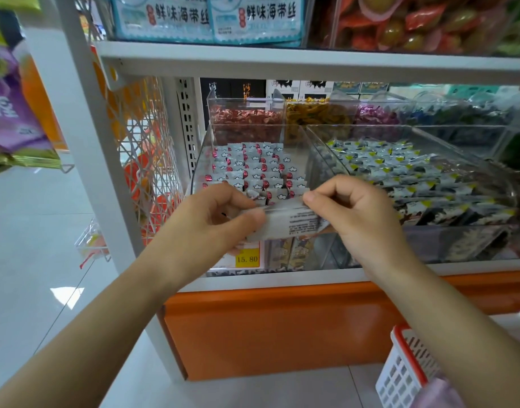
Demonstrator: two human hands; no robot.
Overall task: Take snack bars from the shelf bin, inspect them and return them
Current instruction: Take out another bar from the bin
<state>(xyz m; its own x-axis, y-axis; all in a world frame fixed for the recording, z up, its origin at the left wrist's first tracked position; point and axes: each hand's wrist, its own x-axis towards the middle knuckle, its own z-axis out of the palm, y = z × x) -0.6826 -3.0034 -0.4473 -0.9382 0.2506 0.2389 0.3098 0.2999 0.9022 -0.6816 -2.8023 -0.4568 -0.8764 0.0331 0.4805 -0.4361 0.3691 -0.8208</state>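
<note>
White snack bar [288,223] pinched by fingers [314,198] of left hand [211,213] and right hand [361,210] (price tag [247,258]: 15.80)

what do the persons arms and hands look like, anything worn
Both the left hand and right hand are bare: no gloves, rings or watch show. The left forearm and right forearm are uncovered as far as they show.

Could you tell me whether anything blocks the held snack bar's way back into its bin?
Nothing visible does. The left hand and right hand hold the snack bar at the front edge of the clear bin, whose top is open.
</note>
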